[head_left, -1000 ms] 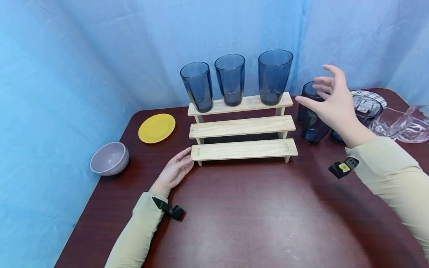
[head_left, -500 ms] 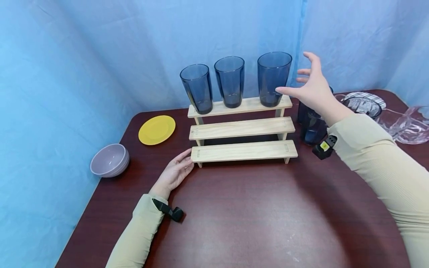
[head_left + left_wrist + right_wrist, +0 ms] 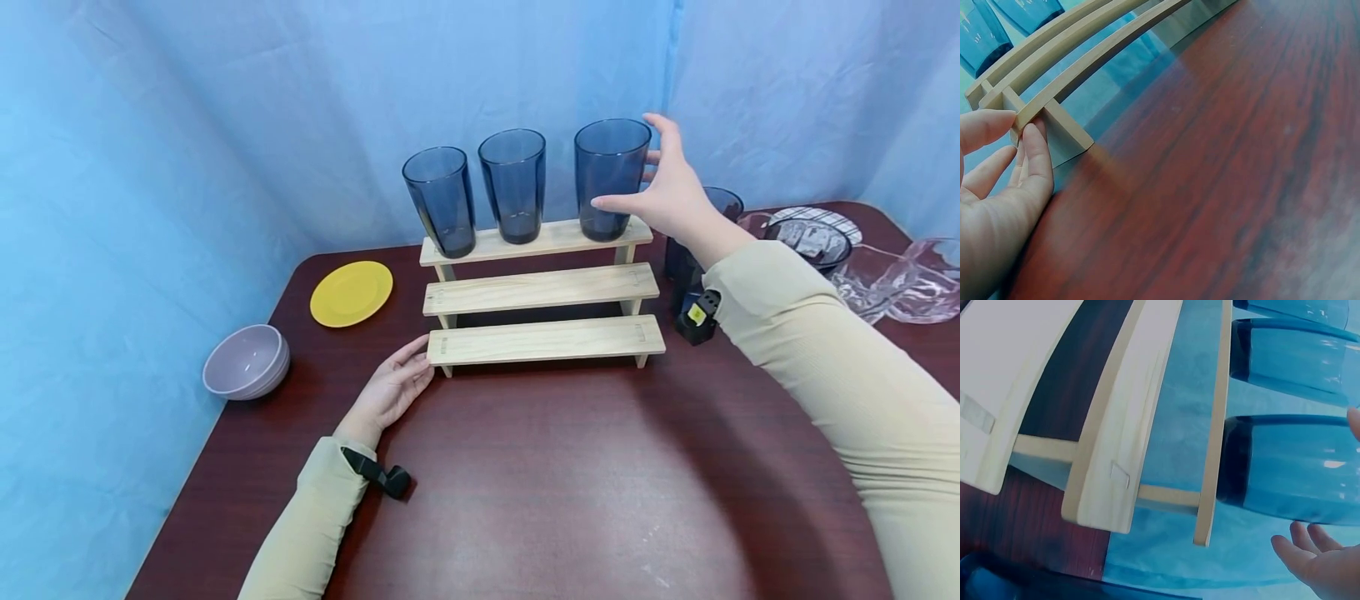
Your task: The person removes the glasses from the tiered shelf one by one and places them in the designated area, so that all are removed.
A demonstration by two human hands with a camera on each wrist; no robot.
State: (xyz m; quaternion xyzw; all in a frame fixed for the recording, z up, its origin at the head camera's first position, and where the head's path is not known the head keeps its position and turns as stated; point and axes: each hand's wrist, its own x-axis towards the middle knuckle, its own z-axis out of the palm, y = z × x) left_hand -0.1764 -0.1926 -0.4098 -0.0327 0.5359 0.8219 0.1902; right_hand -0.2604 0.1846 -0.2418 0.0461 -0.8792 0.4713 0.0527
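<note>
Three blue-tinted glasses stand upright in a row on the top tier of a three-step wooden rack (image 3: 543, 287). My right hand (image 3: 671, 192) is at the right-hand glass (image 3: 606, 179), thumb in front and fingers spread along its right side. In the right wrist view, fingertips are close against the side of that glass (image 3: 1297, 469). The middle glass (image 3: 514, 187) and left glass (image 3: 442, 204) are untouched. My left hand (image 3: 386, 396) pinches the left end of the lowest step, its thumb over the board (image 3: 1054, 87) and fingers below it.
Left of the rack lie a yellow plate (image 3: 351, 294) and a lilac bowl (image 3: 246, 362). Behind my right forearm stand more dark blue glasses (image 3: 723, 200) and clear glassware (image 3: 926, 287), partly hidden. A blue curtain (image 3: 337, 108) hangs behind the table.
My right hand has moved left, from above the dark glasses on the right to the right-hand glass on the rack. My left hand keeps its place on the rack.
</note>
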